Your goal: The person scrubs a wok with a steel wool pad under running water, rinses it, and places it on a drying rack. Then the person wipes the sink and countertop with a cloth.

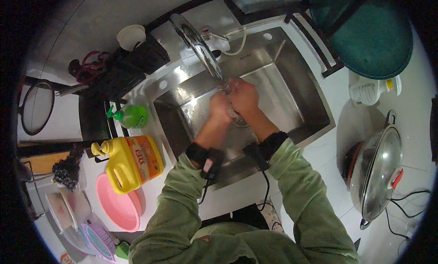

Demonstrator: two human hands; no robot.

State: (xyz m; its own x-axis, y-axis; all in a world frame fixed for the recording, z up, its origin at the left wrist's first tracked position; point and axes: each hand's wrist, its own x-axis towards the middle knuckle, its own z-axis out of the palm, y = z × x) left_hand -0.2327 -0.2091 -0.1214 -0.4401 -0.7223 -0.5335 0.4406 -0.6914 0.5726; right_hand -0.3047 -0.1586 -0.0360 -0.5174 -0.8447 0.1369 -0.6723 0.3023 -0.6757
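My left hand (220,106) and my right hand (244,95) are close together under the spout of the chrome faucet (202,50), over the stainless steel sink (284,89). Water runs from the spout over and between them. The fingers are bent and blurred, partly hidden by the spout and the water, so whether a small thing lies between them cannot be told. Black bands with small black devices and cables sit on both wrists, below green sleeves.
Left of the sink stand a green soap pump bottle (134,116), a yellow jug (125,168) and a pink basin (114,204). To the right are a lidded metal pan (381,171) and a white spray bottle (366,91). A black rack (308,38) stands behind the sink.
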